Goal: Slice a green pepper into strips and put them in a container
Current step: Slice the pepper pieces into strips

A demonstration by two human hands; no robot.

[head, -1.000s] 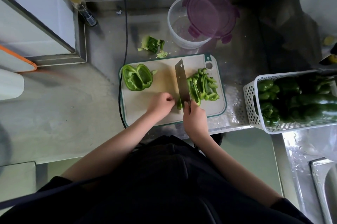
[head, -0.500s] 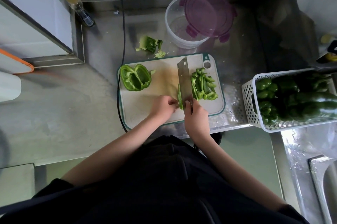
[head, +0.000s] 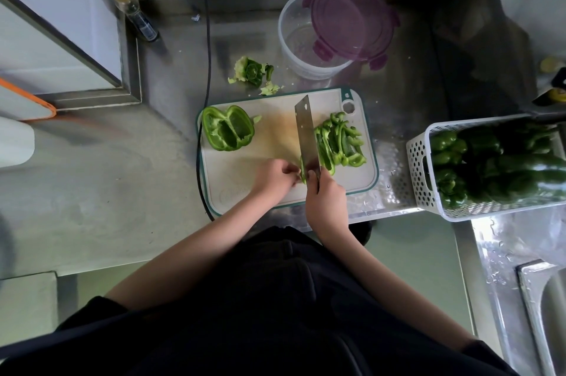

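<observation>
Since a second ago, the knife (head: 307,136) is sitting a little more to the left on the board, and my left hand (head: 273,177) is now pushed up closer to it. The last bit of pepper (head: 303,169) under the blade is looking thinner now.

My right hand (head: 325,199) is gripping the knife handle, fingers wrapped tight around it. The blade is pointing toward 12 o'clock. My left hand is pinching the thin pepper piece with bent fingers, right against the left side of the blade.

The cut strips (head: 338,142) are lying in a pile just right of the blade, at about 3 o'clock on the cutting board (head: 275,133). The other pepper half (head: 228,132) is lying open side up at 9 o'clock on the board, well apart from the knife.

The clear container (head: 301,38) is standing on the worktop (head: 122,161) at 12 o'clock past the board. I am seeing no strips in it. Its purple lid (head: 352,23) is leaning on its right rim. The pepper core and scraps (head: 252,73) are lying on the worktop between the board and the container, a bit to the left.

A white basket (head: 419,167) of whole green peppers (head: 490,167) is sitting at 3 o'clock, near the board.
</observation>
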